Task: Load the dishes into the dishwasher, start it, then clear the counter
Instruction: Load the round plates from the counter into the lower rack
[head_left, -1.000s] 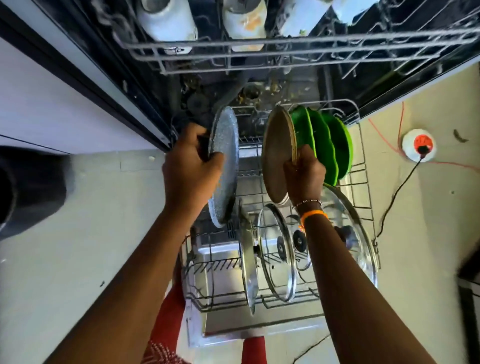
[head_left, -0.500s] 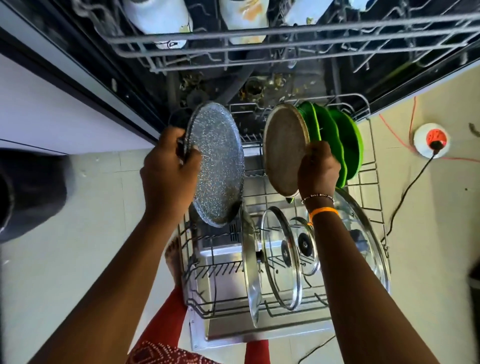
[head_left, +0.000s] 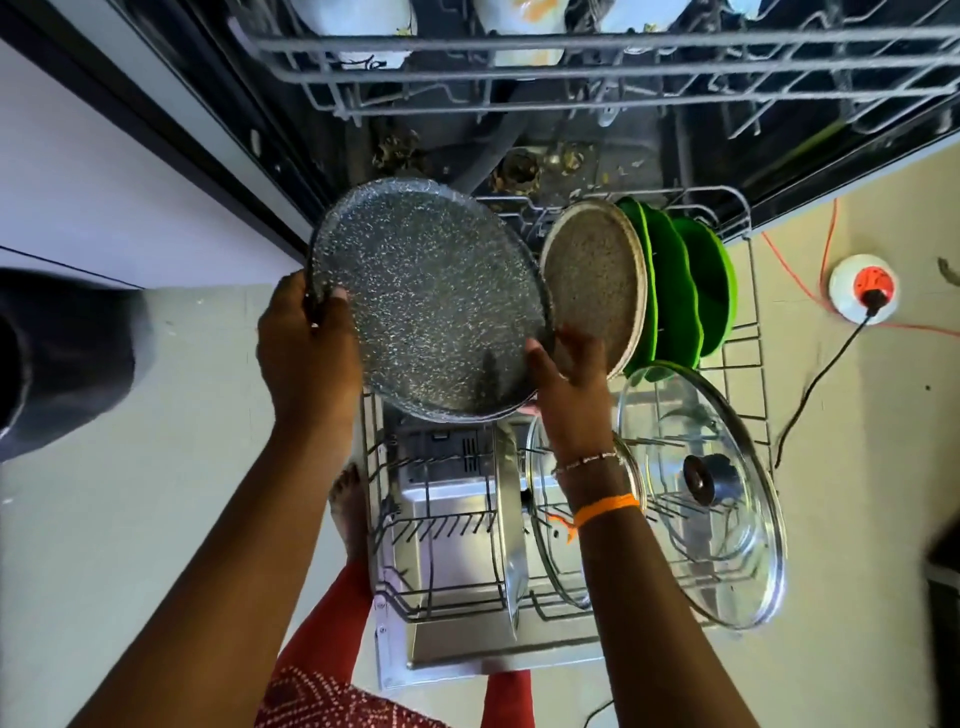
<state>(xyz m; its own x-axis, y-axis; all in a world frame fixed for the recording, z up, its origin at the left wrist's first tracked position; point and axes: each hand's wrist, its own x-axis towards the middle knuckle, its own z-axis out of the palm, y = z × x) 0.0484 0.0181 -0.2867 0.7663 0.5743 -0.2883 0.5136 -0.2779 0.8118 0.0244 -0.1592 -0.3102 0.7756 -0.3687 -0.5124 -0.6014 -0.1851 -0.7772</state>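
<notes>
I look down into the pulled-out lower rack (head_left: 756, 332) of the open dishwasher. My left hand (head_left: 306, 353) grips the left rim of a grey speckled round pan (head_left: 431, 296), held tilted above the rack's left side. My right hand (head_left: 571, 379) touches the pan's lower right edge with relaxed fingers. Behind it a beige round plate (head_left: 597, 280) stands upright in the rack, followed by green plates (head_left: 691, 291). Glass lids (head_left: 722, 509) and a steel lid (head_left: 511, 519) stand in the rack's front rows.
The upper rack (head_left: 571, 78) with white cups juts out overhead. An orange cable and a white socket (head_left: 862, 288) with a black cord lie on the floor at right. A dark bin (head_left: 57, 364) stands at left. My bare foot (head_left: 348, 504) is beside the rack.
My left hand has turned the speckled pan from edge-on to face-up and lifted it. My right hand let go of the beige plate, left standing in the rack, and moved onto the pan's edge.
</notes>
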